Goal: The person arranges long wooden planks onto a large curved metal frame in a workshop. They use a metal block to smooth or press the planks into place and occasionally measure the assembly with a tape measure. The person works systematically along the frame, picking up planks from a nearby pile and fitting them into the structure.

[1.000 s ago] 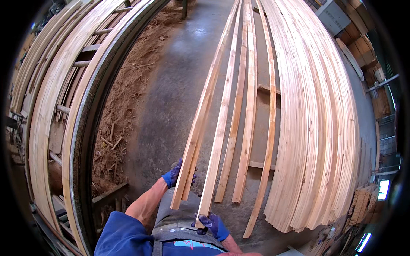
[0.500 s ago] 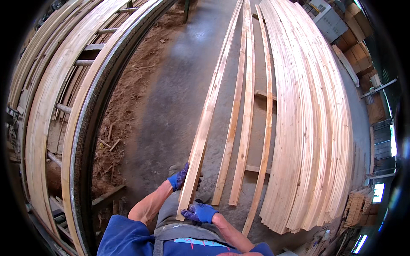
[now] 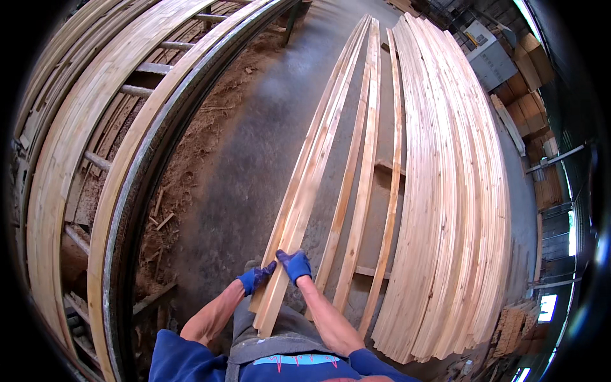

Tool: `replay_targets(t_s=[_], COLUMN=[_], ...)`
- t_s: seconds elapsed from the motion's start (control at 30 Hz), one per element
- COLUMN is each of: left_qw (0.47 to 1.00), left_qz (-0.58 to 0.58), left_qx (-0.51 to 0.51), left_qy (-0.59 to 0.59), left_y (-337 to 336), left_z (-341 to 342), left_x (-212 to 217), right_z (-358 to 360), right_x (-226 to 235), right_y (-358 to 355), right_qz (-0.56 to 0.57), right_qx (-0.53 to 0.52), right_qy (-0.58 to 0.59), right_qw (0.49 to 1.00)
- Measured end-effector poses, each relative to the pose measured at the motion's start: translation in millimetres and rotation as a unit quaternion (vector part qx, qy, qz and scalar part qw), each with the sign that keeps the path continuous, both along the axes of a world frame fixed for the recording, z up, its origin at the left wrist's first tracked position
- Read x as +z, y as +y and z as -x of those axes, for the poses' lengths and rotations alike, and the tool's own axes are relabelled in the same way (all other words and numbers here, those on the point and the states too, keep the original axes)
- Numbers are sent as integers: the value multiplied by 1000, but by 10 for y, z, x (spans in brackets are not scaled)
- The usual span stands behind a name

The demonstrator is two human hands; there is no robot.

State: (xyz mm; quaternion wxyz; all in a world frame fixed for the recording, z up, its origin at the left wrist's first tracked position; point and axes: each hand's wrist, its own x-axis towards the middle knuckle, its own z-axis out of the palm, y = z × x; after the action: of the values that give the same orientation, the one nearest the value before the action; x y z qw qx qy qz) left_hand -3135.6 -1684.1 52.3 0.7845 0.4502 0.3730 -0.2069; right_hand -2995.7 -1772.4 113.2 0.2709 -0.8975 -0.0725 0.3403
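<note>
Long pale wooden boards reach away from my waist toward the far end of the floor. A narrow board (image 3: 298,183) lies on the left, against a wider-looking length of board (image 3: 275,302) whose near end is close to my body. My left hand (image 3: 256,277), in a blue and dark purple glove, is closed around the left board's outer edge. Gloved alike, my right hand (image 3: 294,265) grips the right board from its right side, thumb over the top. The fingertips underneath are hidden.
Several separate boards (image 3: 363,207) lie to the right, across wooden cross-strips (image 3: 371,272). Beyond them stretches a wide stack of boards (image 3: 439,210). On the left runs a metal-edged rack (image 3: 118,235) carrying timber, with sawdust (image 3: 197,146) beside it. Cartons (image 3: 528,111) stand at the far right.
My right hand has moved forward from the near end to farther up the board. The held boards have spread apart, so the left one now shows separately.
</note>
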Motion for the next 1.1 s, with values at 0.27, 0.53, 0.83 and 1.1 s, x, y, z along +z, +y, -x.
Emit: replay_targets(t_s=[0.27,0.53,0.83,1.1], left_qw=[994,995,995,987], left_qz=[100,83,-19,142], left_qx=[44,55,54,72], left_qy=[1,-7,84,32], left_y=[277,243,393,114], left_z=[212,196,311,-11], left_x=[-159,41,111,815], right_z=[-102,-90,-325,-861], right_x=[-389,-409,197,621], right_y=[-123,-78,-227,106], right_qz=[-215,-212,-251,-26], right_qx=[-170,-114,-14,264], right_qy=[212,224,218,375], right_qw=[938,944,943,888])
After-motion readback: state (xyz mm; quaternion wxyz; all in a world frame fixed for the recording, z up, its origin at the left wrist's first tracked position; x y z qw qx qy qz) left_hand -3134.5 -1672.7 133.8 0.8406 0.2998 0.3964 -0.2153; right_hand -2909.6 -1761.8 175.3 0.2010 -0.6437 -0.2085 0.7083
